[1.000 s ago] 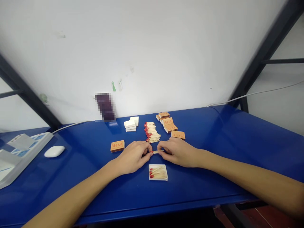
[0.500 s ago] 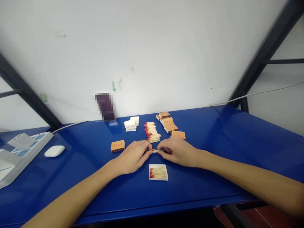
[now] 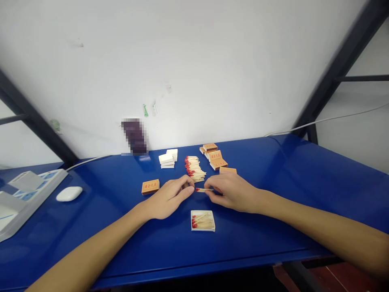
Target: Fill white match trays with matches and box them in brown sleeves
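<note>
My right hand [image 3: 232, 191] pinches a small bundle of red-tipped matches [image 3: 204, 189], their heads pointing left, just above the blue table [image 3: 273, 211]. My left hand [image 3: 170, 198] rests on the table with its fingers loosely stretched toward the match heads, a small gap away and holding nothing. A white inner tray partly filled with matches [image 3: 202, 221] lies in front of both hands. Behind them lies a loose pile of matches [image 3: 194, 169]. One orange matchbox [image 3: 150, 186] lies left of my left hand.
A stack of white empty trays [image 3: 168, 158] and several orange matchbox sleeves [image 3: 214, 156] lie at the back near the wall. At far left are a white oval case [image 3: 69, 193] and a grey-white device [image 3: 21, 198]. Black frame struts [image 3: 337, 69] rise at both sides.
My left hand has let go of the bundle's head end and drawn slightly back. My right hand has moved the bundle a little away from me, covering more of the orange box behind it.
</note>
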Available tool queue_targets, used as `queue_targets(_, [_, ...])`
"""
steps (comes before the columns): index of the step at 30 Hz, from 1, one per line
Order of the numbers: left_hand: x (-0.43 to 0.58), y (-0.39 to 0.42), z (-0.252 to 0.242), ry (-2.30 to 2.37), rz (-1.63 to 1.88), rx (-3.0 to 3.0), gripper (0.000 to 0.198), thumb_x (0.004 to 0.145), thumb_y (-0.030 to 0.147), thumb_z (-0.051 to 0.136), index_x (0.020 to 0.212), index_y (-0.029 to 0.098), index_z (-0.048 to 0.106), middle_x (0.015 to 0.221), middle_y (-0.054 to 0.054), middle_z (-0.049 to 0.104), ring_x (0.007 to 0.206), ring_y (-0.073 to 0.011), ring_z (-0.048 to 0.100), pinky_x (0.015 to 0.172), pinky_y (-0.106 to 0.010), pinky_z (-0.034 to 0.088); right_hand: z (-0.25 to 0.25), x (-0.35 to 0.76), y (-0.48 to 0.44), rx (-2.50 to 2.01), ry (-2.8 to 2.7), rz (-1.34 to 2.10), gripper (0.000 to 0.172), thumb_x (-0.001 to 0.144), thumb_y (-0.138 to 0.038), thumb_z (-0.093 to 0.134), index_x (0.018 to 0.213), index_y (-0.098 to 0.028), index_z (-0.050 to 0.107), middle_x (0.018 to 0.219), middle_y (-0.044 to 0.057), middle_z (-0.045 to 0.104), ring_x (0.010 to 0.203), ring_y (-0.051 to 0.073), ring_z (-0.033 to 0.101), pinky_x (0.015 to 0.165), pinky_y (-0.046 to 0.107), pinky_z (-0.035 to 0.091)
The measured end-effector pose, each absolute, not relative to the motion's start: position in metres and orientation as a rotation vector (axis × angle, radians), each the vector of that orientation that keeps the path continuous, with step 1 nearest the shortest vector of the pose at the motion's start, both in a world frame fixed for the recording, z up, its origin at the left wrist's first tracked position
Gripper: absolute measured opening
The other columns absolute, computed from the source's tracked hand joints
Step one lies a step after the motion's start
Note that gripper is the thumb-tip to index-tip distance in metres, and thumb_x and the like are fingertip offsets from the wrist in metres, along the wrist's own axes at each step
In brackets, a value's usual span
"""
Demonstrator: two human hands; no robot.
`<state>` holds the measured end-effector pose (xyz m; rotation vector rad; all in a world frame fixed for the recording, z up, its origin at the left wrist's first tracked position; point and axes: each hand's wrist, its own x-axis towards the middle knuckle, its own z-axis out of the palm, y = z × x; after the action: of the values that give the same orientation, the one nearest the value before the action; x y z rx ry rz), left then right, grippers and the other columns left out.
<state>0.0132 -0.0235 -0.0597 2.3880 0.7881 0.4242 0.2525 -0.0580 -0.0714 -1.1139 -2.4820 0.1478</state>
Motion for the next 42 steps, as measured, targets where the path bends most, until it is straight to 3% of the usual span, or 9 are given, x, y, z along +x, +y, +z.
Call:
queue_targets(3, [0.008,-0.022,-0.053,0.701,0.276,2.433,0.031,0.098,0.05,0.044,0.1,0.021,0.056,0.084,0.001,0.057,0.075,-0.0152,0.05,0.07,-0.027,0.039,-0.061,0.25,-0.067,-1.087,-2.44,0.085,0.02,0.09,-0.024,0.053,0.073,-0.018,0.061,0.061,-0.001,0.057,0.056,0.012,0.044,0.061,0.027,0.031])
queue_targets(6, [0.006,-0.026,-0.048,0.625,0.143,2.583,0.042,0.076,0.057,0.073,0.095,0.022,0.059,0.091,0.0,0.057,0.086,-0.0185,0.051,0.076,-0.029,0.039,-0.056,0.243,-0.078,-1.067,-2.489,0.249,0.02,0.088,-0.023,0.056,0.068,-0.019,0.059,0.055,-0.005,0.052,0.049,0.009,0.037,0.058,0.026,0.029])
queue_targets(9, [0.009,-0.032,-0.048,0.588,0.137,2.674,0.053,0.062,0.06,0.082,0.087,0.021,0.057,0.086,0.001,0.054,0.081,-0.0177,0.049,0.074,-0.028,0.037,-0.058,0.235,-0.085,-1.005,-2.58,0.408,0.021,0.087,-0.022,0.058,0.067,-0.019,0.058,0.055,-0.006,0.053,0.048,0.008,0.035,0.063,0.026,0.033])
queue_targets(15, [0.017,-0.035,-0.059,0.545,0.218,2.728,0.042,0.065,0.05,0.081,0.081,0.02,0.055,0.078,0.003,0.049,0.075,-0.0151,0.048,0.072,-0.029,0.034,-0.063,0.234,-0.086,-1.012,-2.608,0.467,0.013,0.082,-0.023,0.062,0.069,-0.018,0.062,0.057,-0.004,0.056,0.049,0.009,0.038,0.061,0.025,0.033])
queue_targets(26, [0.018,-0.036,-0.064,0.529,0.241,2.78,0.045,0.065,0.051,0.078,0.073,0.018,0.049,0.074,0.004,0.048,0.07,-0.0136,0.046,0.067,-0.029,0.032,-0.063,0.235,-0.09,-0.941,-2.549,0.422,0.004,0.076,-0.018,0.061,0.075,-0.018,0.065,0.065,-0.003,0.064,0.056,0.01,0.046,0.065,0.026,0.034])
queue_targets(36, [0.019,-0.035,-0.067,0.498,0.332,2.818,0.045,0.065,0.047,0.077,0.07,0.019,0.042,0.07,0.004,0.05,0.066,-0.0134,0.045,0.065,-0.029,0.033,-0.066,0.237,-0.088,-0.87,-2.549,0.311,0.012,0.08,-0.019,0.056,0.081,-0.018,0.068,0.066,-0.002,0.064,0.056,0.012,0.045,0.063,0.028,0.031])
queue_targets(42, [0.019,-0.036,-0.07,0.456,0.426,2.853,0.044,0.065,0.046,0.074,0.068,0.019,0.039,0.065,0.004,0.048,0.06,-0.0123,0.041,0.06,-0.029,0.03,-0.068,0.237,-0.09,-0.784,-2.54,0.294,0.012,0.081,-0.017,0.055,0.074,-0.017,0.065,0.061,-0.002,0.057,0.055,0.011,0.041,0.061,0.027,0.03])
